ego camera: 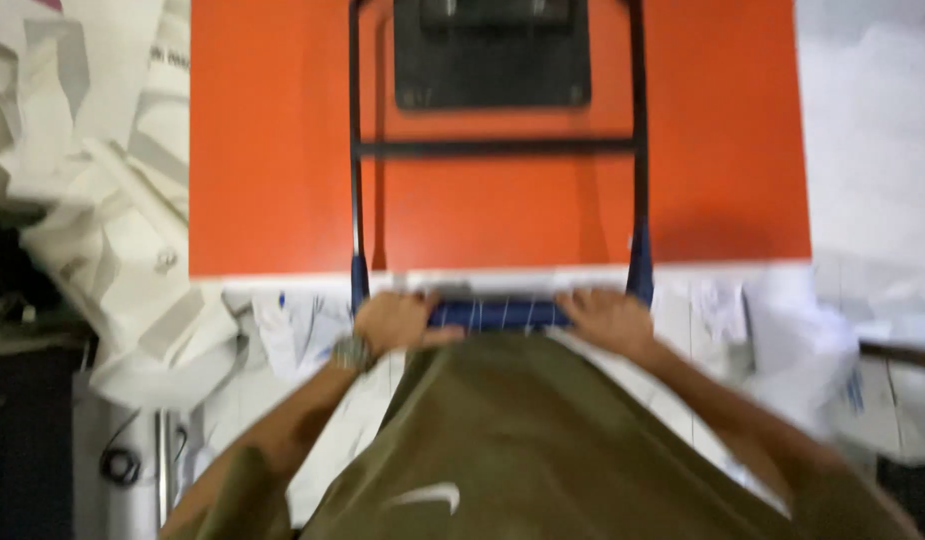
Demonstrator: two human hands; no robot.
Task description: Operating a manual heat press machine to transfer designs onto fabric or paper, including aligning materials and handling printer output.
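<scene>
At frame bottom | both hands [398,322] grip blue bar [498,314] | blurred

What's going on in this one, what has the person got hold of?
Seen from above, a person in an olive shirt grips the blue crossbar of a dark metal frame with both hands, left hand and right hand at either end. The frame lies over an orange surface, with a black plate at its far end. White sheets and bags are piled to the left. The picture is motion-blurred, so finer detail is unclear.
</scene>
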